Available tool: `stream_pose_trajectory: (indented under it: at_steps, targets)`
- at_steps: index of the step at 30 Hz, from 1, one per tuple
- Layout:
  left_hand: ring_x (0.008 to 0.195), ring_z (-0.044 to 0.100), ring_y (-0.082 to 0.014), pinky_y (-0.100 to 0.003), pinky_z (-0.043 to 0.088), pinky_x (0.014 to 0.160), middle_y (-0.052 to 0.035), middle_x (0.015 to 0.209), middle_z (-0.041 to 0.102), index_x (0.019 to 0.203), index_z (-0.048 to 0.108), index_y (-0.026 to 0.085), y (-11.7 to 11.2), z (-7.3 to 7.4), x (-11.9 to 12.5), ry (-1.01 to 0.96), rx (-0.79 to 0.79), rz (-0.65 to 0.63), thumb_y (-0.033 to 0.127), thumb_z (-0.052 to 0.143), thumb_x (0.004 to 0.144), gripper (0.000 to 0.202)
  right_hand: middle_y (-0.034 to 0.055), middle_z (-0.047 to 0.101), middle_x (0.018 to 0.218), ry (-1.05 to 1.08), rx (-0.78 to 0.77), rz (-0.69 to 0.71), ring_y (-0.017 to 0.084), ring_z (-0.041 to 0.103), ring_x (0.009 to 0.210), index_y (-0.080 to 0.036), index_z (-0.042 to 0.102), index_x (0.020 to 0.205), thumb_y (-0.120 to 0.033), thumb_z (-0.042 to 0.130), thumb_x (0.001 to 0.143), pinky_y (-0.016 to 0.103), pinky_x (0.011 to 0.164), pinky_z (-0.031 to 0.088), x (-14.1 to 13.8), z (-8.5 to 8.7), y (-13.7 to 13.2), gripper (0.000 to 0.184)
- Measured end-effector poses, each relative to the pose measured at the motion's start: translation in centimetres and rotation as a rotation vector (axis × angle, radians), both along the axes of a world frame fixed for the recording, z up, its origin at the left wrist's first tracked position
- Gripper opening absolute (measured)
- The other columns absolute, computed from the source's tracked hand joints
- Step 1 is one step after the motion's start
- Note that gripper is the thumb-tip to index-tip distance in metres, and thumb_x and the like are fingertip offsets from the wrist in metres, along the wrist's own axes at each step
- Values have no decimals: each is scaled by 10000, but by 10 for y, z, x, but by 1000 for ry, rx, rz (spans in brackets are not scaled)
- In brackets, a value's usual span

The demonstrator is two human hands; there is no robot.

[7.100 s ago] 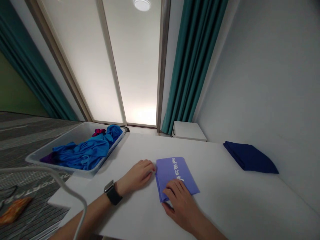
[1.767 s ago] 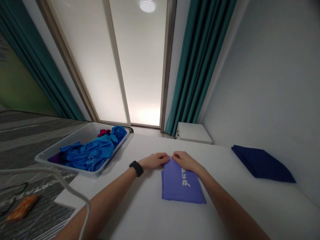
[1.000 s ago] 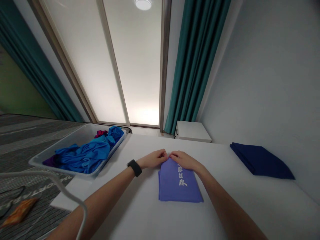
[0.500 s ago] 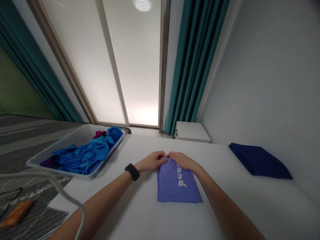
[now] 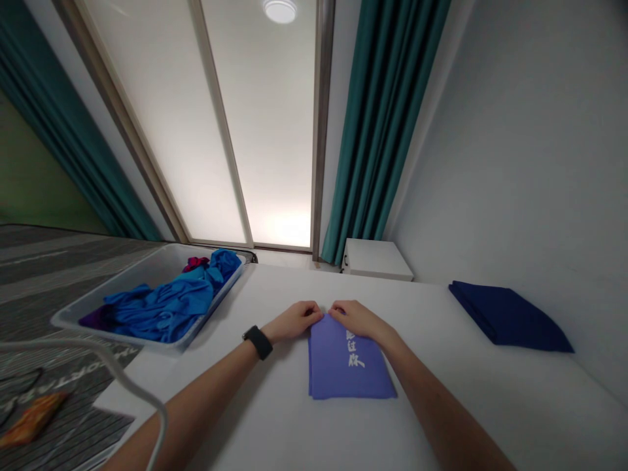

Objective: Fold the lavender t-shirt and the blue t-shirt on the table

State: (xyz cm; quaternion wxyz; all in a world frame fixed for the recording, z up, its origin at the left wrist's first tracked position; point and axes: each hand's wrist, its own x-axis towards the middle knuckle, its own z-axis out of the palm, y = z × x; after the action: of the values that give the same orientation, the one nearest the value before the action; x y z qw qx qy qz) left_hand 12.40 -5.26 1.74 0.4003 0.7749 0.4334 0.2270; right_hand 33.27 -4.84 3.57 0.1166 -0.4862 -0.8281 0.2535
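A purple garment [image 5: 343, 373] with white lettering lies folded into a flat, roughly square bundle on the white table [image 5: 275, 418]. My left hand [image 5: 297, 320], with a black watch on its wrist, pinches the bundle's far left corner. Close beside it, my right hand [image 5: 360, 319] grips the far edge with curled fingers, the palm side covering part of the lettering. The lower half of the bundle rests flat, its layers showing along the left side.
A translucent plastic bin [image 5: 73, 320] of crumpled blue clothes [image 5: 161, 307] stands at the left. A folded navy garment [image 5: 510, 317] lies at the right by the wall. Behind the table is a white cabinet [image 5: 377, 258]. A pale cable [image 5: 132, 386] curves across the lower left.
Both hands have shifted very slightly at the far edge, and their fingers have moved a little apart and curled more on the cloth. The bundle stays almost in place.
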Motion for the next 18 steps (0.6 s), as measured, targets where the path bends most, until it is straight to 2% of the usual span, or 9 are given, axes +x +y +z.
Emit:
stream_pose_trajectory:
  at_steps: [6, 10, 12, 15, 18]
  targets:
    - [738, 555, -159, -247, 422, 657, -5, 781, 621, 853, 615, 169, -1, -5, 3, 25, 49, 49, 403, 535, 862, 248, 64, 722, 923, -27, 23, 1, 177, 632, 830, -176, 702, 934, -283, 488, 926, 251, 733, 401, 2, -6, 0, 240]
    - [749, 570, -166, -264, 449, 682, -18, 797, 637, 863, 616, 166, -2, -1, 8, 41, 93, 67, 363, 497, 890, 232, 69, 708, 911, -90, 49, -15, 179, 623, 831, -168, 683, 938, -278, 475, 940, 258, 740, 409, 2, -9, -1, 235]
    - [805, 585, -181, -298, 471, 748, -46, 869, 641, 908, 618, 163, -6, 5, 10, 74, 202, 103, 329, 453, 916, 234, 81, 692, 942, -124, 124, -20, 187, 614, 881, -160, 668, 968, -266, 467, 945, 270, 790, 419, 4, -8, -3, 228]
    - [995, 578, -227, -395, 454, 904, -104, 1076, 621, 1084, 605, 166, -26, 18, 12, 217, 458, 172, 269, 399, 940, 271, 113, 661, 1058, -162, 283, -56, 211, 582, 1016, -147, 646, 1075, -237, 413, 961, 318, 906, 413, 9, -6, -14, 275]
    - [1193, 507, -258, -435, 407, 1005, -120, 1293, 562, 1284, 522, 188, -55, 24, 17, 380, 606, 92, 305, 407, 957, 366, 141, 614, 1226, -208, 385, -97, 239, 534, 1148, -136, 589, 1233, -225, 341, 973, 376, 981, 399, 15, -9, -38, 371]
